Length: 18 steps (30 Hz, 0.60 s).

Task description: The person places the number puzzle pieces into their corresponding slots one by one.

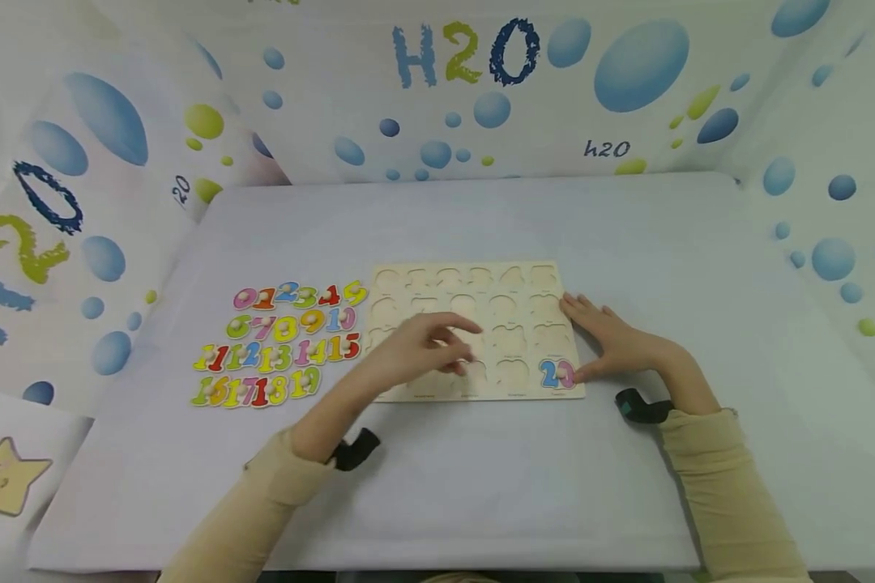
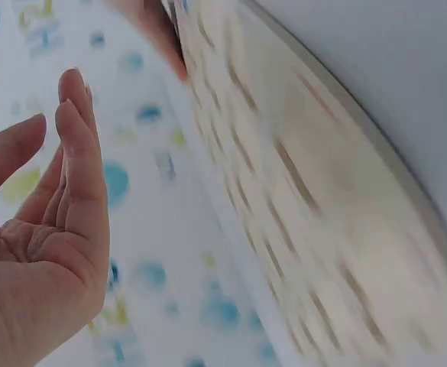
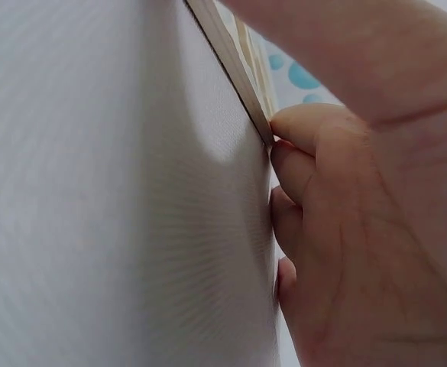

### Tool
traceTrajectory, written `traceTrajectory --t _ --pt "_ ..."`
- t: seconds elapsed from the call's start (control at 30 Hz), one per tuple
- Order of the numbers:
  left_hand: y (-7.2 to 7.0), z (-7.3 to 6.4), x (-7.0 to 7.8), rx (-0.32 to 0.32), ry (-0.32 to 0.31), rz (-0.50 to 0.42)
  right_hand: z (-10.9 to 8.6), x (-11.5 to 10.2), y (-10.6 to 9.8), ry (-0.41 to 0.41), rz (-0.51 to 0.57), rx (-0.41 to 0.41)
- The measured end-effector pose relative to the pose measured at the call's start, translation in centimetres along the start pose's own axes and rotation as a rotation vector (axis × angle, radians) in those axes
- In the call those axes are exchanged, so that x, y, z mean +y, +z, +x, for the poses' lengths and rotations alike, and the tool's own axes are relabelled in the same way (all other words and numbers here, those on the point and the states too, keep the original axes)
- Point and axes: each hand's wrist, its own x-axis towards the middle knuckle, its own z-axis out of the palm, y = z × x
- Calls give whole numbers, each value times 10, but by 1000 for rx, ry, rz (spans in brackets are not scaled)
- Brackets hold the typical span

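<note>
A pale wooden puzzle board (image 1: pixel 523 324) with rows of number-shaped recesses lies flat on the white table. My left hand (image 1: pixel 417 350) hovers over its middle, fingers loosely bent and holding nothing; in the left wrist view that hand (image 2: pixel 55 214) is beside the board (image 2: pixel 269 176) with thumb and fingertips apart. Along the board's right edge rests my right hand (image 1: pixel 620 342), fingers spread, thumb by the number 20 piece (image 1: pixel 557 374) that sits in the bottom right recess. The right wrist view has its fingers (image 3: pixel 307 138) right at the board's edge (image 3: pixel 238 73).
Several colourful number pieces with knobs, 0 to 19, lie in rows left of the board, among them the 13 (image 1: pixel 275 357) and the 19 (image 1: pixel 305 381). White cloth (image 1: pixel 437 219) covers the table. A printed backdrop (image 1: pixel 321 81) stands behind and at the sides.
</note>
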Motion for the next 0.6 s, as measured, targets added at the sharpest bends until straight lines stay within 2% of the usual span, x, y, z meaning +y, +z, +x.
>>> traceTrajectory --t 0.07,0.13,0.2,0.27,0.4,0.6 --pt "-25 -30 -15 100 -43 3 1 0 0 1 8 1" --pt "-47 -57 -31 208 -113 14 0 -1 -1 7 17 -3" --pt "-64 -81 -47 298 -191 15 -1 -1 -2 17 17 -7" --pt "-78 -100 -60 358 -255 9 -3 -1 -3 24 14 -9" --pt "-93 -123 -77 392 -324 -51 -4 -1 -4 29 14 -8" --pt "-101 -134 -89 363 -350 -145 1 -2 0 11 20 -6"
